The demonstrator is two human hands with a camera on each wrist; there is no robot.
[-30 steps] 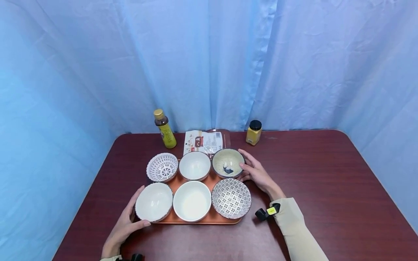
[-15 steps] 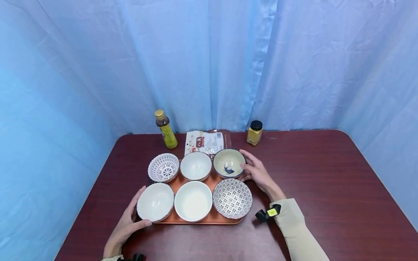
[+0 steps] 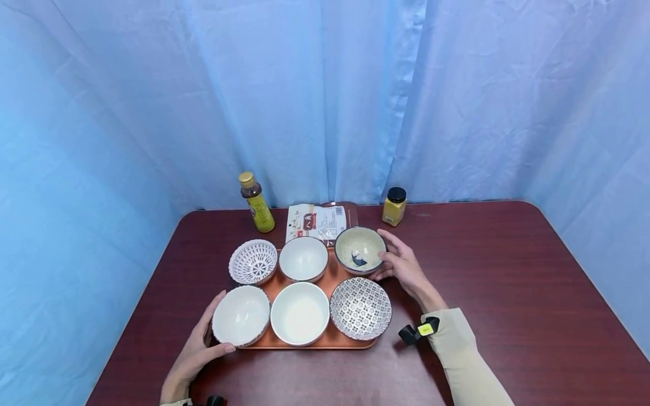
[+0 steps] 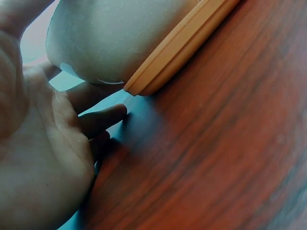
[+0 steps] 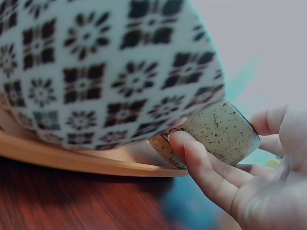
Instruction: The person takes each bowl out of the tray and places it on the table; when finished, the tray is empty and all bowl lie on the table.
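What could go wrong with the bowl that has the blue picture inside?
It might slip: the right grip holds the blue-picture bowl at one side only. It could also knock the flower-patterned bowl, which sits close in front of it. And if the left grip nudged sideways, the front-left white bowl it curls around might bump the front-middle white bowl.

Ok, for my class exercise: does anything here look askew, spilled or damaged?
The fish bowl looks out of line: in the head view its rim sits farther back than that of the middle back bowl, with a gap between. The right hand grips it, probably the cause. No spill or damage shows.
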